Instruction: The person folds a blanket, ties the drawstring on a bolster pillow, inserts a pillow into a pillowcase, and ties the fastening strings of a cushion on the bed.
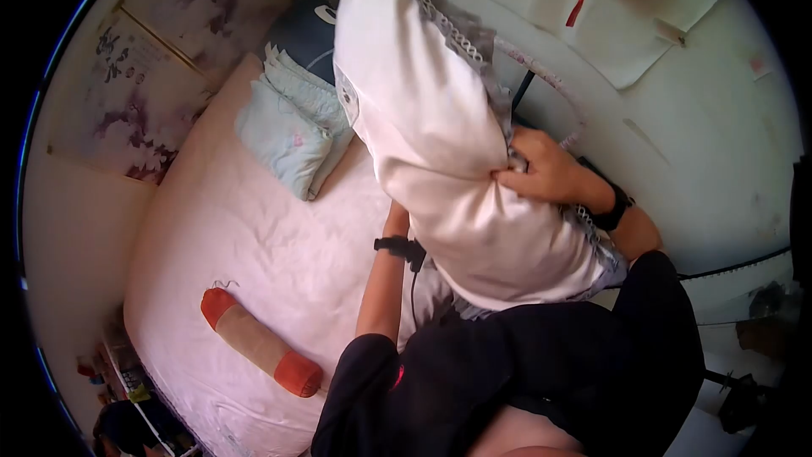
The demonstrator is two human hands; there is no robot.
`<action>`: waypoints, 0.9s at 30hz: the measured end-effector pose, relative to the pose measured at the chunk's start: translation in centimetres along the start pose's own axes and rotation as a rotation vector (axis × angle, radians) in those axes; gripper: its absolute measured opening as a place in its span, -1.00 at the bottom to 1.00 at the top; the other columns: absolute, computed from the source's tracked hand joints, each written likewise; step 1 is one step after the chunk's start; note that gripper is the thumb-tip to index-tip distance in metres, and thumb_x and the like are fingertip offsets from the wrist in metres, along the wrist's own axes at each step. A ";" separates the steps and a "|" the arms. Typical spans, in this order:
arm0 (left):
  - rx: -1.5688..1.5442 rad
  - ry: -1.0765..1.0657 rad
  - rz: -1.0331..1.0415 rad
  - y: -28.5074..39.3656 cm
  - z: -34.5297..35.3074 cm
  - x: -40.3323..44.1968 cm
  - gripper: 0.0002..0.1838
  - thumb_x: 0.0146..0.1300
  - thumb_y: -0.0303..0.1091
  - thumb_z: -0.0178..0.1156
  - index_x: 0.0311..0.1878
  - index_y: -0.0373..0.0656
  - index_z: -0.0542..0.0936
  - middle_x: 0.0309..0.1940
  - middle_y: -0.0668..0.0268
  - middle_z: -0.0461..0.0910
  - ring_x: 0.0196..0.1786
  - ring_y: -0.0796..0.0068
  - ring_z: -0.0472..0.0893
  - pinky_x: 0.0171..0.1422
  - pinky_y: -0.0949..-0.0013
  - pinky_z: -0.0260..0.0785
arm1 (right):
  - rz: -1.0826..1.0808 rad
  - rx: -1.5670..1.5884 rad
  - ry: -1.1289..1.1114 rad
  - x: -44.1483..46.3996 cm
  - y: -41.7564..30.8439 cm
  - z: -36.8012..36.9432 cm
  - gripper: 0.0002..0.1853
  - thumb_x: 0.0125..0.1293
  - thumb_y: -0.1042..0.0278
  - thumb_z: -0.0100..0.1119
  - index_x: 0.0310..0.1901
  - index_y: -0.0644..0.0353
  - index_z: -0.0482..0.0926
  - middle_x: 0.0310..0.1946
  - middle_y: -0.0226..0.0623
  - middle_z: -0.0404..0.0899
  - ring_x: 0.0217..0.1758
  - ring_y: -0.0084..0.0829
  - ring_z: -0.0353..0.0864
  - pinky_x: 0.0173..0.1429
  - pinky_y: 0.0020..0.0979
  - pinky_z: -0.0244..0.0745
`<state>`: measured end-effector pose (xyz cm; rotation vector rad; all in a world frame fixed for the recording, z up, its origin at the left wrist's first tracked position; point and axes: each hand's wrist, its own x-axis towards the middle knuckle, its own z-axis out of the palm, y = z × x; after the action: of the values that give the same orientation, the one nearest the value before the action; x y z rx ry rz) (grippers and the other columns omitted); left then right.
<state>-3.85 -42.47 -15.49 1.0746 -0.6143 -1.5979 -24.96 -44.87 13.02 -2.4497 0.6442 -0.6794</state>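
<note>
Right hand (541, 167) pinches a pale pillow (436, 118) above the bed's right edge.
The pillow slants up on end, its cloth bunched under the fingers; it hides the left hand, whose state I cannot tell. A roll (258, 340) lies near the bed's (228, 228) left edge, a folded blanket (292, 131) near its far edge.

Right hand (541, 165) gripping a pale pillow (431, 110), folded light-blue cloth (292, 131) and orange-ended bolster (260, 342) on pink bed (279, 245)
</note>
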 end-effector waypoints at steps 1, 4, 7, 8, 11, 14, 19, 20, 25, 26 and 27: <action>0.004 -0.002 0.054 1.9 1.1 2.1 -0.19 0.22 -0.13 0.09 0.36 -0.16 -0.15 0.11 0.13 0.36 0.05 0.30 0.46 0.06 0.31 0.38 | -0.018 -0.078 0.074 0.7 1.1 -1.5 -0.71 0.01 0.30 0.20 -0.27 0.31 0.50 -0.39 -0.08 0.47 -0.38 -0.18 0.49 -0.29 -0.30 0.38; 0.037 0.004 0.188 6.2 4.0 7.5 -0.12 0.19 -0.12 0.12 0.38 -0.14 -0.23 0.09 0.10 0.36 0.04 0.27 0.46 0.04 0.29 0.38 | 0.292 -0.202 0.046 4.2 5.3 -7.1 -0.49 0.11 0.20 0.19 0.06 0.30 0.40 -0.17 -0.03 0.52 -0.13 -0.19 0.53 -0.02 -0.34 0.42; 0.336 0.191 -0.007 8.0 6.1 8.3 -0.14 0.20 -0.07 0.08 0.41 -0.12 -0.18 0.02 0.10 0.42 -0.04 0.24 0.53 0.00 0.20 0.41 | 0.244 -0.408 0.151 4.4 15.4 -10.5 -0.35 0.15 0.15 0.15 0.22 0.34 0.25 -0.12 -0.02 0.51 -0.20 -0.23 0.53 -0.09 -0.36 0.42; 0.409 0.166 -0.079 6.7 5.0 8.0 -0.03 0.12 -0.03 0.13 0.41 -0.07 -0.27 0.02 0.10 0.42 -0.06 0.21 0.55 -0.02 0.22 0.41 | 0.256 -0.399 0.150 3.6 17.1 -10.2 -0.35 0.15 0.15 0.15 0.22 0.34 0.25 -0.12 -0.02 0.51 -0.20 -0.23 0.53 -0.09 -0.36 0.42; 0.267 -0.100 -0.345 -0.5 -0.9 6.3 -0.30 0.20 -0.09 0.09 0.35 -0.06 0.09 0.11 0.20 0.40 0.00 0.18 0.55 0.07 0.20 0.37 | 0.687 -0.327 -0.216 -0.5 21.9 -6.6 -0.32 0.12 0.21 0.12 0.23 0.38 0.18 -0.24 0.09 0.51 -0.18 -0.10 0.49 -0.05 -0.30 0.38; 0.240 -0.024 -0.479 -8.7 -7.5 -0.9 -0.40 0.21 -0.10 0.09 0.29 -0.05 0.21 0.05 0.23 0.47 -0.02 0.23 0.56 0.06 0.23 0.38 | 0.633 -0.252 -0.410 -7.5 24.1 0.3 -0.27 0.09 0.14 0.13 0.25 0.36 0.17 0.00 0.18 0.37 0.07 -0.02 0.41 0.08 -0.25 0.35; 0.185 0.285 -0.779 -15.8 -15.2 -16.2 -0.66 0.20 -0.19 0.04 0.02 -0.06 0.46 -0.16 0.26 0.58 -0.17 0.36 0.60 -0.12 0.35 0.40 | 1.006 -0.134 -0.408 -16.9 30.5 8.9 -0.07 0.08 -0.09 0.15 0.33 0.36 0.01 0.23 0.23 0.15 0.30 0.06 0.18 0.32 -0.27 0.15; 0.172 0.369 -0.832 -15.4 -15.2 -19.0 -0.65 0.20 -0.19 0.03 0.03 -0.07 0.46 -0.14 0.26 0.58 -0.12 0.32 0.59 -0.09 0.33 0.39 | 1.137 0.013 -0.398 -17.3 31.4 9.6 0.01 0.05 -0.17 0.20 0.35 0.32 -0.06 0.32 0.19 0.01 0.38 0.05 0.04 0.37 -0.21 0.06; 0.066 0.585 -0.846 -16.7 -18.6 -29.1 -0.50 0.26 -0.25 -0.06 0.25 -0.16 0.23 0.04 0.11 0.46 -0.08 0.14 0.56 -0.04 0.21 0.40 | 1.509 0.952 0.289 -19.1 31.2 13.9 0.05 0.03 -0.25 0.23 0.37 0.23 -0.07 0.35 -0.18 0.03 0.41 -0.18 -0.07 0.40 -0.23 -0.12; 0.110 0.600 -0.849 -16.8 -18.9 -29.9 -0.51 0.25 -0.26 -0.07 0.24 -0.16 0.24 0.04 0.11 0.46 -0.07 0.16 0.57 -0.03 0.22 0.40 | 1.371 1.125 0.227 -18.6 30.1 13.0 -0.02 0.06 -0.23 0.22 0.35 0.22 0.01 0.35 -0.25 0.02 0.38 -0.29 -0.01 0.38 -0.29 -0.10; 0.152 0.616 -0.846 -16.7 -19.0 -30.3 -0.52 0.24 -0.28 -0.07 0.23 -0.16 0.25 0.04 0.11 0.46 -0.07 0.17 0.57 -0.03 0.23 0.40 | 1.381 1.160 0.356 -18.4 30.2 13.7 -0.11 0.08 -0.20 0.21 0.31 0.22 0.15 0.33 -0.27 0.10 0.38 -0.38 0.03 0.37 -0.33 -0.08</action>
<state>5.70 -6.25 -28.00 2.0025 0.1844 -1.7638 -40.17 -52.72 -20.80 -0.5267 1.3191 -0.5674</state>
